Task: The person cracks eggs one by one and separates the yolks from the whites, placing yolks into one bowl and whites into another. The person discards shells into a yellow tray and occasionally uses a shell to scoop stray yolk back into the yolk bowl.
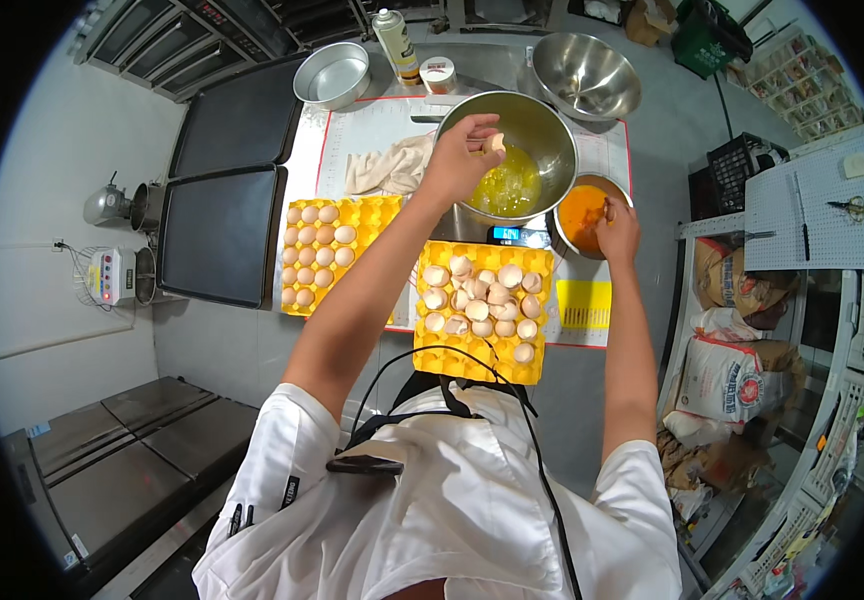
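Note:
My left hand [463, 161] is over a large steel mixing bowl [561, 161], with a piece of eggshell [495, 142] between its fingers. Clear yellowish egg white [510, 184] lies in that bowl. On the right, a smaller bowl [621, 187] contains orange egg yolk [580, 211]. My right hand [618, 231] reaches over its right side with the fingers bent inward; whether they grip anything is hidden. Nearest my body, a yellow egg tray [432, 360] carries many cracked eggshells [477, 309]. Whole eggs [324, 256] fill part of another yellow tray [372, 217] farther left.
A lit digital scale [519, 236] is at the large bowl's near edge. Right of the shells lies a yellow scraper [584, 304]. A cloth [390, 166], round cake pan [333, 75], spray can [396, 46] and spare steel bowl [585, 75] stand farther back. Dark baking trays [214, 236] flank the left.

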